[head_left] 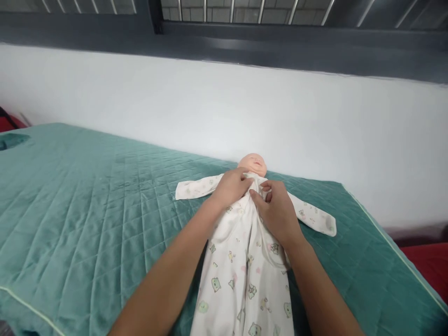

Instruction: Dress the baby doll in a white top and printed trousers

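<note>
Sleepsuit (pixel 227 270), running ctr to bottom ctr of frame below the doll head (pixel 252 163), is prob. at the front-closing step: our L hand (pixel 234 185) & R hand (pixel 276 207) both pinch cloth near its neckline, & next we'd need to line up edges.

Apparently a home, green quilted cover (pixel 115 200), white wall (pixel 140 102), barred window (pixel 232 11)

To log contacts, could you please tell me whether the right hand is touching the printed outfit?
Touching: the head view shows the right hand pressed against the printed outfit at its chest.
</note>
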Motion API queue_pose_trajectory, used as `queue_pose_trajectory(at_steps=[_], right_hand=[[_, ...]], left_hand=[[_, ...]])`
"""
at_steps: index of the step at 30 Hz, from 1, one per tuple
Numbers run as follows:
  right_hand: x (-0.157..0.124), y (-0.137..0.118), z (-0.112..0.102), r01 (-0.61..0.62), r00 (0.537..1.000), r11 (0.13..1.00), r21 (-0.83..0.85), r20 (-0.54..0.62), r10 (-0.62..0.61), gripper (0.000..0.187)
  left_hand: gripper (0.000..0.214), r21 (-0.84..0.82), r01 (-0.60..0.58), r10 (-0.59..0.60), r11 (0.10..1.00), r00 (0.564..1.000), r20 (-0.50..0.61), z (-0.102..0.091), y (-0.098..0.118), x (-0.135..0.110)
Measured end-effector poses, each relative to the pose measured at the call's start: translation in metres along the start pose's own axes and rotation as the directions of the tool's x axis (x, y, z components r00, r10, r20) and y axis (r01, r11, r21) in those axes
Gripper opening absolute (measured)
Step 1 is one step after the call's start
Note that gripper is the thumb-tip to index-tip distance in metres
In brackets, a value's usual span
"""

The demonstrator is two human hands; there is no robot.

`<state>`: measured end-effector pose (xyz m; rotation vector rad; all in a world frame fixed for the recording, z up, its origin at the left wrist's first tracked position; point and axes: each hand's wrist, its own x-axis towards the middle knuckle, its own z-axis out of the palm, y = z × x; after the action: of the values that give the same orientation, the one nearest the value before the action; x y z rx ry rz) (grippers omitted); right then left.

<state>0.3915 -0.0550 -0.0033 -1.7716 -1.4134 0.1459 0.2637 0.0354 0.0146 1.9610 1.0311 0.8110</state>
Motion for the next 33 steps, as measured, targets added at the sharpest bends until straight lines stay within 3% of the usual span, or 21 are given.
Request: queue_pose_trajectory(at_steps=[4, 8, 11, 15, 18, 23, 27, 33], right_hand=[[0.013, -0.003, -0.001, -0.115, 0.992, 0.992, -0.058, 0.042, 0.117, 0.028], [0.027, -0.012, 0.002, -0.203, 0.97, 0.962, -0.18, 0.099, 0.223, 0.025], [0.031, -0.014, 0.006, -0.194, 0.976, 0.955, -0.226, 0.059, 0.212, 0.018], [0.033, -0.007, 0.008, -0.087, 0.996, 0.99, -0.114, 0.014, 0.089, 0.016], [0.037, -0.003, 0.005, -0.122, 0.992, 0.992, 0.044, 0.044, 0.12, 0.018], [0.042, -0.003, 0.001, -0.167, 0.986, 0.924, 0.345, 0.04, 0.163, 0.025], [0.04, 0.0, 0.003, -0.167, 0.985, 0.879, 0.447, 0.032, 0.171, 0.027], [0.037, 0.005, 0.004, -0.091, 0.994, 0.887, 0.452, -0.017, 0.111, 0.027]], left_hand=[[0.028, 0.036, -0.04, 0.04, 0.999, 0.999, 0.001, 0.009, -0.006, 0.015], [0.016, 0.095, -0.113, 0.122, 0.989, 0.988, -0.092, 0.017, -0.014, 0.013], [0.012, 0.173, -0.134, 0.161, 0.976, 0.974, -0.158, 0.019, -0.017, 0.01], [0.01, 0.197, -0.15, 0.188, 0.969, 0.963, -0.193, 0.019, -0.016, 0.008], [0.012, 0.2, -0.175, 0.219, 0.964, 0.95, -0.224, 0.018, -0.013, 0.009], [0.01, -0.09, -0.202, 0.166, 0.975, 0.936, -0.31, 0.018, -0.009, 0.014], [0.007, -0.329, -0.18, 0.086, 0.927, 0.956, -0.28, 0.019, -0.011, 0.017], [0.008, -0.357, -0.143, 0.064, 0.923, 0.973, -0.224, 0.021, -0.015, 0.017]])
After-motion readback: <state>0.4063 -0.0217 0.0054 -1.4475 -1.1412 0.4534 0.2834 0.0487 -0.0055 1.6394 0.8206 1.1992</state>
